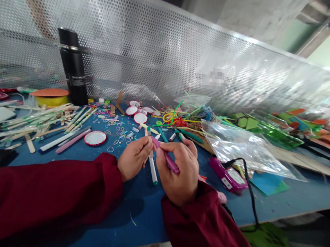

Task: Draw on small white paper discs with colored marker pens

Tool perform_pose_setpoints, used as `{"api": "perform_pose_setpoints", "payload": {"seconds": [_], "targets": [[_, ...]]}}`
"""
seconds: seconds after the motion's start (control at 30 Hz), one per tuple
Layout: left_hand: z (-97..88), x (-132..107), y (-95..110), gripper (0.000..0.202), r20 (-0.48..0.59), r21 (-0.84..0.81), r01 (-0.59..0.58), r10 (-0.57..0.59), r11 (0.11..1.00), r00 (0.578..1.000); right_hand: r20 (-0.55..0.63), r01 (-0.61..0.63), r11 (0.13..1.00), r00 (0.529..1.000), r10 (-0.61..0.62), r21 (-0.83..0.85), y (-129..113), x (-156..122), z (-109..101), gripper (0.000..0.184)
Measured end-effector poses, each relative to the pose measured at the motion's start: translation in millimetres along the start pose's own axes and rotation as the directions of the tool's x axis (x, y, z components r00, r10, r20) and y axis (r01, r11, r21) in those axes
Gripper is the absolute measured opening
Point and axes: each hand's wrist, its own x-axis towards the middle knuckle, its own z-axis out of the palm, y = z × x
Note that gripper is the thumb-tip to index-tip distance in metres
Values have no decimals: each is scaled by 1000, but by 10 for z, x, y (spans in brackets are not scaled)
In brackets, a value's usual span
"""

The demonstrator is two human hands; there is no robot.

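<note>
My right hand [181, 164] is closed around a purple marker [170, 161], held like a pen with its front end tilted toward my left hand [135, 155]. My left hand pinches a thin, pale wooden craft stick [147, 132], mostly covered by the fingers. The marker's front end meets or nearly meets the stick. Below and between both hands lies a white marker with a teal end [153, 171] on the blue table [138, 234]. Just beyond the fingers are several more markers, including a teal one [162, 134].
Loose craft sticks [65, 119] and a black bottle [74, 68] stand left. Small rubber bands [119, 128] and red-rimmed lids [95, 138] lie nearby. At right are a clear plastic bag [245, 145] and a purple power strip [228, 177] with a black cable. A perforated metal panel [160, 52] borders the back.
</note>
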Motion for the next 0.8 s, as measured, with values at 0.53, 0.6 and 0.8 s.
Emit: {"api": "perform_pose_setpoints", "payload": {"seconds": [0.53, 0.6, 0.8], "targets": [[-1, -6, 18, 44, 6, 12, 3, -3, 1000, 1000, 25, -1, 1000, 1000, 1, -3, -16, -1, -2, 7], [0, -8, 20, 44, 7, 9, 1, -1, 1000, 1000, 45, -1, 1000, 999, 0, 3, -17, -1, -5, 6], [-1, -7, 26, 44, -4, 6, 9, -9, 1000, 1000, 35, -5, 1000, 999, 5, -8, -11, 0, -8, 6]]}}
